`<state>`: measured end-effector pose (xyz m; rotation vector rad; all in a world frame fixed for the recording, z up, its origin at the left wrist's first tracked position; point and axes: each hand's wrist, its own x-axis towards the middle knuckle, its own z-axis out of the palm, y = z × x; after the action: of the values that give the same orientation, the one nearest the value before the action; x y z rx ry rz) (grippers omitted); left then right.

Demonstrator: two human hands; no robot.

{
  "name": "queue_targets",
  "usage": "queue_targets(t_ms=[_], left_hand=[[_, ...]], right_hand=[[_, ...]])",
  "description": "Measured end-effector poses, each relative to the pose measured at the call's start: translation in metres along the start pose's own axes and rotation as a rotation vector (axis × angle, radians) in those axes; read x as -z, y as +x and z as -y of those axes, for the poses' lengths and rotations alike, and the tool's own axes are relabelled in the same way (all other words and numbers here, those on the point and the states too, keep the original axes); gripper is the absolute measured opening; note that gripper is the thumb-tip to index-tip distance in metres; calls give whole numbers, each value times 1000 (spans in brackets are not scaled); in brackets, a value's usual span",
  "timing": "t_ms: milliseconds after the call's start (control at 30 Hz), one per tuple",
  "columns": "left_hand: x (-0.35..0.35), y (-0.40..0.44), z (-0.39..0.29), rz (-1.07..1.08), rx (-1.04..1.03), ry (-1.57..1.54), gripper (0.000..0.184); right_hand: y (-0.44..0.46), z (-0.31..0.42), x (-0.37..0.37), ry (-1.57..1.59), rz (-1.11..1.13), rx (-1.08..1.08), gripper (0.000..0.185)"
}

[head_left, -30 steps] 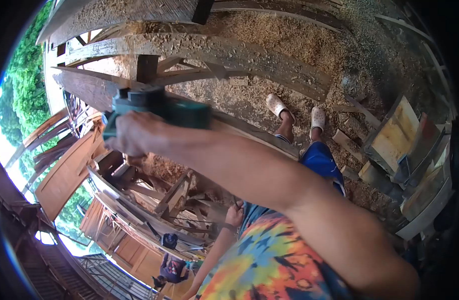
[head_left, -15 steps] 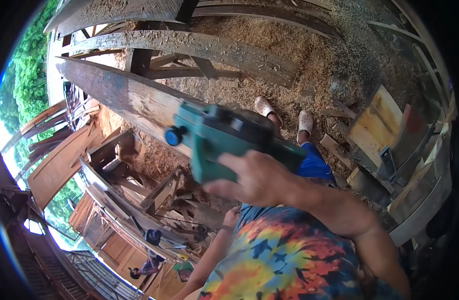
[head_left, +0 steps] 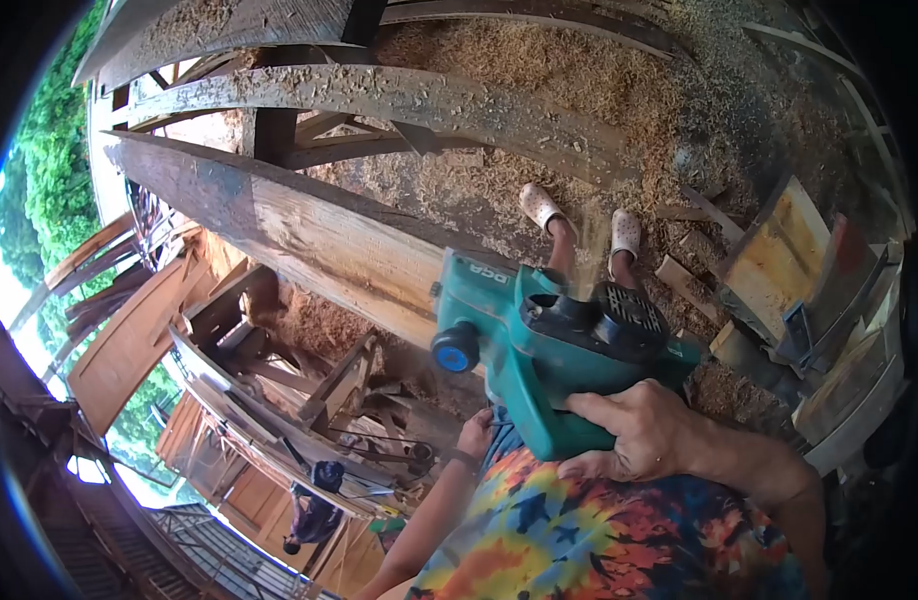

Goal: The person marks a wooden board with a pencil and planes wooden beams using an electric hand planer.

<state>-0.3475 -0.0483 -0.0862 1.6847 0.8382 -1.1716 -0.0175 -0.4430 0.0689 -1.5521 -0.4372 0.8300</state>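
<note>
On the head view, my only one, the right hand grips a green planer by its handle, fingers clenched round it, at the near end of a long board. I take that hold to be for steering, as it leaves the blue knob and black vents uncovered. The planer hides the board's end, so I cannot tell whether its sole meets the wood. The left hand is at the waist, against the shorts, probably out of the tool's way; whether its fingers clutch anything I cannot tell. The board appears raised above ground strewn with shavings, seemingly to bring its pale upper face within arm's reach. Feet in light clogs stand apart, likely for balance, while another person shows in the background, well away from the planer.
</note>
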Motion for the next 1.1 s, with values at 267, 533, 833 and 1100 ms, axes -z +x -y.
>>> queue_targets(t_ms=[267,533,833,1100], left_hand=[[39,22,-31,66,-24,97,32],[76,14,-45,42,15,236,33],[31,-16,-41,64,47,272,34],[-15,-16,-57,137,11,256,35]], right_hand=[[111,27,-21,79,75,-25,59],[271,66,-70,169,-56,88,58],[151,36,-43,249,33,-25,59],[-27,-6,13,40,182,-103,68]])
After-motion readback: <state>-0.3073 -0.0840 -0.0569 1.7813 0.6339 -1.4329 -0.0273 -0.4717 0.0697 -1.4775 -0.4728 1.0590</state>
